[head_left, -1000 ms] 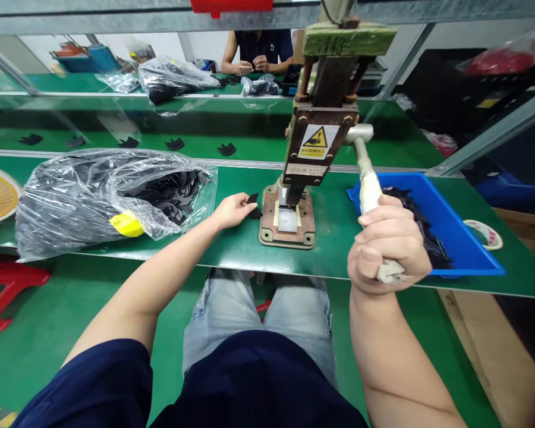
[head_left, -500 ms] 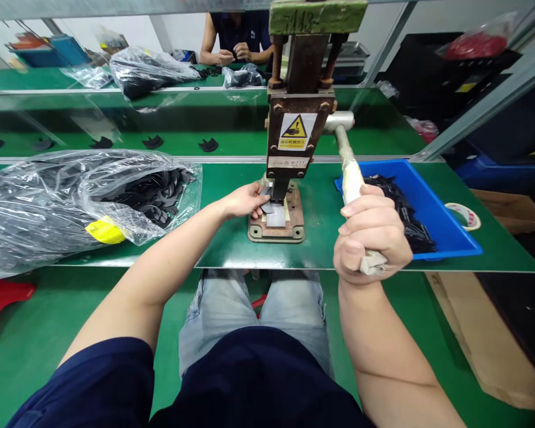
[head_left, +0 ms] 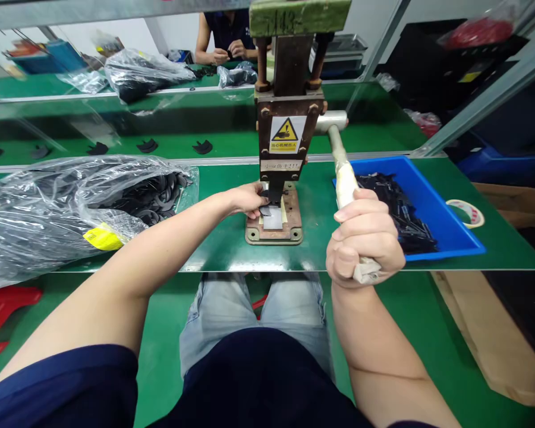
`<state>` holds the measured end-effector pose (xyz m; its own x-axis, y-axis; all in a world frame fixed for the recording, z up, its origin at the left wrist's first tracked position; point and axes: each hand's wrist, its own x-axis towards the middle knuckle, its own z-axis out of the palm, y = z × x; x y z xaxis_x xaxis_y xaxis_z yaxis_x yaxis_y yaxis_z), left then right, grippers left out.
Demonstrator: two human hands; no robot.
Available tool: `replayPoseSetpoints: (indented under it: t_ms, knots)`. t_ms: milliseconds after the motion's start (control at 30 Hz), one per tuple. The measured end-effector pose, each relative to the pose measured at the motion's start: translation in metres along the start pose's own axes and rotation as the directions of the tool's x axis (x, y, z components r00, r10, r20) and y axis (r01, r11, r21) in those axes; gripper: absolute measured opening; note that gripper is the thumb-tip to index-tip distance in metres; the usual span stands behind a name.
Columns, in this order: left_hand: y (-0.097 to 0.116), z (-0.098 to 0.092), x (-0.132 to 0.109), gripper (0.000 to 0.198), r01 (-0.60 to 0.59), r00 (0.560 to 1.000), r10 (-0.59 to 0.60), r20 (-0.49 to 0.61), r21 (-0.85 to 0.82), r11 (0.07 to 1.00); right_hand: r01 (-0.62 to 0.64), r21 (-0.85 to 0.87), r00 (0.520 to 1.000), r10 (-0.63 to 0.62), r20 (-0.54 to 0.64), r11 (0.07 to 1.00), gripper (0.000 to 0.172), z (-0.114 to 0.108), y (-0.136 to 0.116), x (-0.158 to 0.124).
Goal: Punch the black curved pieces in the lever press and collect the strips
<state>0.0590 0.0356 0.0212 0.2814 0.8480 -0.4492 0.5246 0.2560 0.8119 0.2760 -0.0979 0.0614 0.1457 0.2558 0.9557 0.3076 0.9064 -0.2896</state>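
Observation:
A hand press (head_left: 285,137) with a yellow warning label stands on the green bench (head_left: 223,249). My left hand (head_left: 248,198) pinches a small black flat piece (head_left: 264,210) and holds it on the press's base plate (head_left: 274,229), right under the ram. My right hand (head_left: 363,241) is wrapped in a fist round the taped end of the press lever (head_left: 344,178), which slopes down toward me.
A clear plastic bag (head_left: 71,208) full of black pieces lies at the left. A blue tray (head_left: 446,220) holding black pieces sits right of the press, a tape roll (head_left: 466,213) beyond it. More black pieces lie on the belt behind. Another person's hands (head_left: 225,53) work at the far bench.
My left hand has carried the black piece from beside the press onto the base plate under the ram. My right hand has stayed on the lever. My view has shifted slightly.

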Motion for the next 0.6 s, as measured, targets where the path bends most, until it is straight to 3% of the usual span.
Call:
replayPoseSetpoints:
  t_ms: [133, 233, 300, 367, 400, 467, 533, 600]
  knots:
    - [-0.008, 0.011, -0.014, 0.026, -0.082, 0.996, 0.08, -0.051, -0.055, 0.995, 0.026, -0.002, 1.0, -0.026, 0.011, 1.0, 0.03, -0.004, 0.004, 0.002]
    - [-0.026, 0.006, -0.032, 0.023, -0.223, 0.975, 0.223, -0.017, -0.152, 0.963, 0.075, 0.019, 0.997, -0.074, -0.033, 0.997, 0.043, -0.003, 0.017, 0.0]
    - [-0.045, -0.014, -0.05, 0.024, -0.322, 0.947, 0.322, -0.021, -0.05, 0.945, 0.109, 0.044, 0.99, -0.104, -0.095, 0.993, 0.051, 0.001, 0.027, -0.001]
    - [-0.066, -0.051, -0.073, 0.024, -0.332, 0.925, 0.367, -0.098, 0.259, 0.907, 0.141, 0.063, 0.977, -0.129, -0.169, 0.988, 0.057, 0.007, 0.034, -0.001]
    - [-0.077, -0.075, -0.086, 0.025, -0.267, 0.911, 0.375, -0.172, 0.448, 0.853, 0.164, 0.073, 0.967, -0.146, -0.208, 0.984, 0.06, 0.009, 0.037, -0.001]
    - [-0.098, -0.127, -0.112, 0.031, 0.009, 0.895, 0.313, -0.318, 0.715, 0.699, 0.209, 0.089, 0.95, -0.18, -0.254, 0.974, 0.064, 0.013, 0.039, 0.001]
    - [-0.117, -0.175, -0.134, 0.045, 0.279, 0.885, 0.19, -0.425, 0.811, 0.515, 0.216, 0.091, 0.946, -0.186, -0.267, 0.972, 0.065, 0.016, 0.04, 0.002]
    - [-0.131, -0.208, -0.152, 0.058, 0.43, 0.872, 0.067, -0.484, 0.825, 0.365, 0.197, 0.085, 0.943, -0.165, -0.287, 0.977, 0.065, 0.018, 0.041, 0.002]
